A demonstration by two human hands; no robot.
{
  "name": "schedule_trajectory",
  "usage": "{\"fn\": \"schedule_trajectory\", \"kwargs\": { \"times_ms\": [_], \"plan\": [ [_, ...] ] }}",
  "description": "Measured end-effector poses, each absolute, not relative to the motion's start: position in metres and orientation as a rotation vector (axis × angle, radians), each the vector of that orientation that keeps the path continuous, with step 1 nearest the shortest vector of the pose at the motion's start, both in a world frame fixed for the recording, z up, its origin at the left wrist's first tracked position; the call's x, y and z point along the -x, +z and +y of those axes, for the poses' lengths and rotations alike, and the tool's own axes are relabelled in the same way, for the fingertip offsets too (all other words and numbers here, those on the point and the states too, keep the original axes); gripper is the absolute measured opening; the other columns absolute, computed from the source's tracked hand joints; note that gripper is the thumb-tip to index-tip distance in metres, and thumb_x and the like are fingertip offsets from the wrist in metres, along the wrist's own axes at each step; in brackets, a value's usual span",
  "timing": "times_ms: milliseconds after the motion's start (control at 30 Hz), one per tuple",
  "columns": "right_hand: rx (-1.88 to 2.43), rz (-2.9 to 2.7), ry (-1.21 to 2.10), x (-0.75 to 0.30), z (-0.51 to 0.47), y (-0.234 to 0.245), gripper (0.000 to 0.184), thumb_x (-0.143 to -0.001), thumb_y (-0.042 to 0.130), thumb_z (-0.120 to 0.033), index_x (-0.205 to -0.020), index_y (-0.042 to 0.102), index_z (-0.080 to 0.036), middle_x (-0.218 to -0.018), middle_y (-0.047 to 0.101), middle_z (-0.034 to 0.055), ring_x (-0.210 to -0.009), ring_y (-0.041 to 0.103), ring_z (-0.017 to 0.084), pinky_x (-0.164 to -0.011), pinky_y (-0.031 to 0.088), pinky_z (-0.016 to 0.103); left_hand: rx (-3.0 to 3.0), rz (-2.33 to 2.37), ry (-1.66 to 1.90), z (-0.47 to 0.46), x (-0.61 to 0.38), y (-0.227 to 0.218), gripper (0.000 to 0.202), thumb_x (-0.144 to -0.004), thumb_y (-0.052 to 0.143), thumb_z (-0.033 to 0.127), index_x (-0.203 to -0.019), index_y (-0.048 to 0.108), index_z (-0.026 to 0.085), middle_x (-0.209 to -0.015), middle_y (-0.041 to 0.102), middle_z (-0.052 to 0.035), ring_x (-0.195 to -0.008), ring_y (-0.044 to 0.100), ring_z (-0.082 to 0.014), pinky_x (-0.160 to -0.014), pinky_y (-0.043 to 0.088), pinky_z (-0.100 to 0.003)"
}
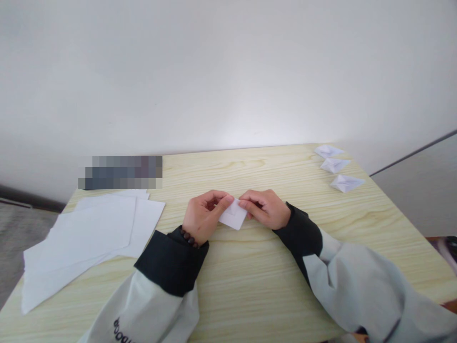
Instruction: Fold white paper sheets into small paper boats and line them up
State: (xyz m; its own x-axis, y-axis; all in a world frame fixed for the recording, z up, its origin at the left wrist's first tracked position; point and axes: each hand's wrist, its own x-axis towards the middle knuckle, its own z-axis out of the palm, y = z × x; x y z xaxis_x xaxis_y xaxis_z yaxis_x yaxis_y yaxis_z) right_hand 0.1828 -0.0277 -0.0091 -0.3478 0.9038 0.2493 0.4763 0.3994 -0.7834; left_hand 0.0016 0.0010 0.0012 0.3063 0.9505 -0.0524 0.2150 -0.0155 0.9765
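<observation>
Between my two hands is a small folded piece of white paper point(233, 218), held above the middle of the table. My left hand point(206, 213) pinches its upper left side, with the thumb lying on top. My right hand point(264, 208) grips the upper right edge between thumb and fingers. The lower corner of the paper points toward me, and a fold line shows near the thumbs. Fingers behind the paper are partly hidden.
Loose white sheets point(96, 228) overlap on the left of the wood-grain table point(250, 295). Behind them lies a blurred-out dark item point(121, 174). Three folded paper boats point(345, 183) stand in a row at the back right. A white wall point(228, 71) borders the far edge.
</observation>
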Motion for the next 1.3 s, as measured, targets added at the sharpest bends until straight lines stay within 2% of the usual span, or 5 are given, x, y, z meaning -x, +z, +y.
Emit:
{"fn": "schedule_trajectory", "kwargs": {
  "times_ms": [167, 533, 733, 1000, 1300],
  "plan": [
    [1.27, -1.804, 0.78, -0.182, -0.029, -0.011, 0.024, -0.091, 0.042, -0.034, -0.081, 0.057, -0.018, -0.054, 0.056, -0.004, -0.044, 0.048, 0.007, -0.048, 0.039, 0.019, -1.436, 1.073, 0.858, 0.003, -0.001, 0.005, 0.048, -0.069, 0.063, 0.055, -0.091, 0.068, 0.012, -0.079, 0.072, -0.0067, -0.07, 0.064, -0.0185, -0.061, 0.053, -0.026],
    [1.287, -1.686, 0.876, -0.181, -0.027, -0.012, 0.024, -0.09, 0.044, -0.036, -0.081, 0.057, -0.018, -0.053, 0.055, -0.0042, -0.039, 0.046, 0.006, -0.042, 0.038, 0.018, -1.42, 1.123, 0.79, 0.002, -0.001, 0.005, 0.031, -0.071, 0.064, 0.044, -0.077, 0.068, 0.014, -0.067, 0.071, -0.0038, -0.058, 0.064, -0.0159, -0.056, 0.054, -0.025],
    [1.226, -1.571, 0.987, -0.181, -0.026, -0.016, 0.023, -0.088, 0.048, -0.039, -0.084, 0.054, -0.018, -0.054, 0.057, -0.0046, -0.04, 0.052, 0.007, -0.042, 0.041, 0.018, -1.418, 0.997, 0.668, 0.003, 0.0, 0.004, 0.046, -0.063, 0.072, 0.046, -0.095, 0.063, 0.013, -0.067, 0.069, -0.0023, -0.056, 0.062, -0.0139, -0.055, 0.051, -0.024],
    [1.117, -1.571, 1.131, -0.181, -0.025, -0.02, 0.019, -0.086, 0.052, -0.038, -0.089, 0.048, -0.02, -0.06, 0.062, -0.0037, -0.045, 0.059, 0.01, -0.046, 0.047, 0.02, -1.433, 1.005, 0.637, 0.006, 0.0, 0.0, 0.036, -0.056, 0.076, 0.039, -0.078, 0.063, 0.014, -0.069, 0.069, -0.0008, -0.064, 0.063, -0.0159, -0.058, 0.048, -0.024],
    [1.077, -1.529, 1.111, -0.181, -0.025, -0.02, 0.019, -0.089, 0.047, -0.038, -0.093, 0.045, -0.02, -0.059, 0.06, -0.004, -0.048, 0.06, 0.01, -0.047, 0.047, 0.02, -1.488, 1.041, 0.596, 0.004, 0.0, 0.002, 0.041, -0.059, 0.074, 0.043, -0.083, 0.059, 0.014, -0.073, 0.071, -0.0035, -0.068, 0.066, -0.0189, -0.058, 0.048, -0.026]
  ]
}}
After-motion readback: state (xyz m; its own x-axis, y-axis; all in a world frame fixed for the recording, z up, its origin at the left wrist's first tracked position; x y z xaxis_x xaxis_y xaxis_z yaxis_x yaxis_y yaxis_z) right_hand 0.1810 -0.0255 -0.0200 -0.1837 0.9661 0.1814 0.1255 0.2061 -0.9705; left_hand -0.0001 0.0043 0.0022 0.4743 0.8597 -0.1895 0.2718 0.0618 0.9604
